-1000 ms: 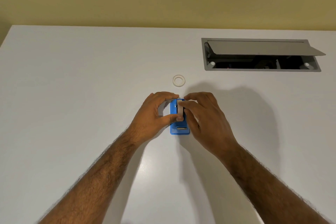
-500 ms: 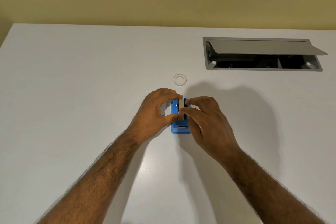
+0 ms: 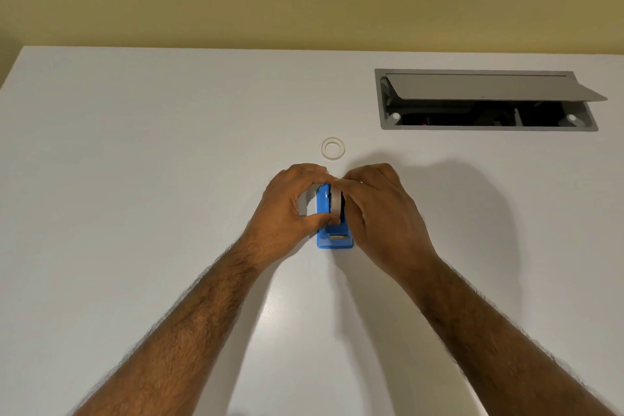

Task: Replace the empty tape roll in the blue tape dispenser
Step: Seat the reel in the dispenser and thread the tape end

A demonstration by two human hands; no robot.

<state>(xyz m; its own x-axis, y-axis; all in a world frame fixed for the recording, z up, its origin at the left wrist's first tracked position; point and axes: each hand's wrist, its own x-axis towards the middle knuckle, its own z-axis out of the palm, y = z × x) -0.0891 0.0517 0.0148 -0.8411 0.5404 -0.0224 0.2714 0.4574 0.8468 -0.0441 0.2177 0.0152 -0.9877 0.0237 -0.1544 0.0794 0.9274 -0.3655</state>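
- While both hands close around it, the small blue plastic tape dispenser [image 3: 334,240] stands near the middle of the white table [image 3: 135,179], well clear of every table edge, with bare surface open to left, right and front.
- One left hand [image 3: 290,209] clamps the dispenser's left side between thumb and curled fingers.
- One right hand [image 3: 378,213] pinches the pale tape roll [image 3: 336,201] seated upright in the dispenser.
- One white empty tape ring [image 3: 333,148] lies flat just beyond the hands, apart from them.
- One grey metal cable hatch [image 3: 486,100], lid raised, sits far right near the table's back edge.
- No writing can be read.
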